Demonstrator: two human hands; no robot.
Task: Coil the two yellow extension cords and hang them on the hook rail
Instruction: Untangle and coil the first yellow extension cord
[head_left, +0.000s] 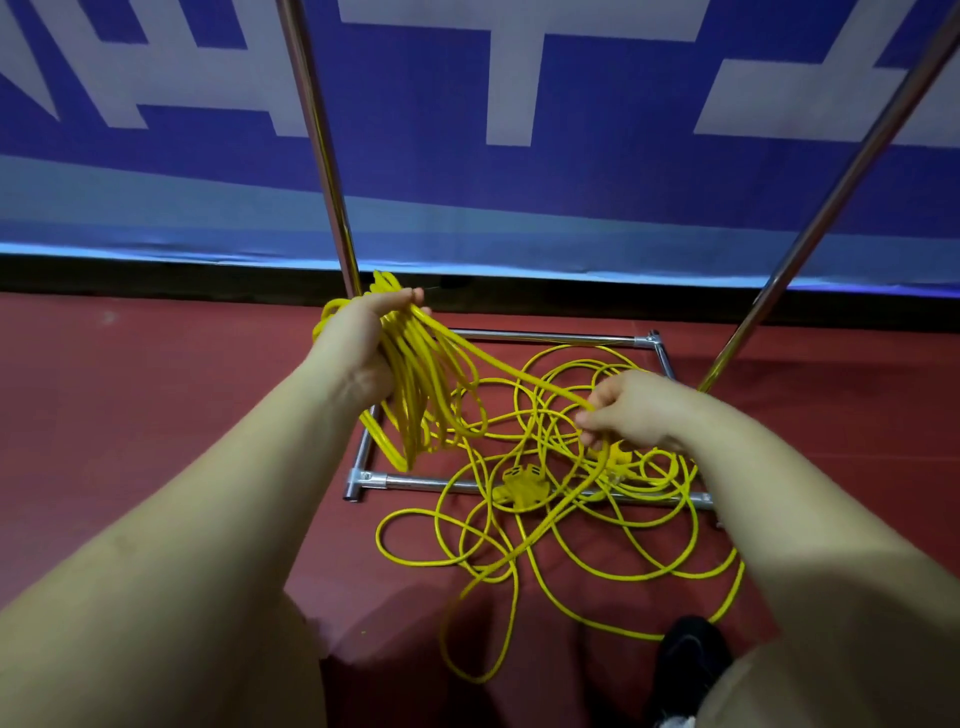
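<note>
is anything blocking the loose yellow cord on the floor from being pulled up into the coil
Partly. The loose cord lies tangled over itself and across the rack's base bars, with a socket block in the pile, so loops may snag there.

A red floor (156, 415) is carrying everything here. A chrome rack base (384, 480) is sitting on it just in front of the black skirting (156, 275). Loose yellow cord (613, 571) is sprawling across the base's near bar, with a yellow socket block (519, 486) lying against that bar.
</note>
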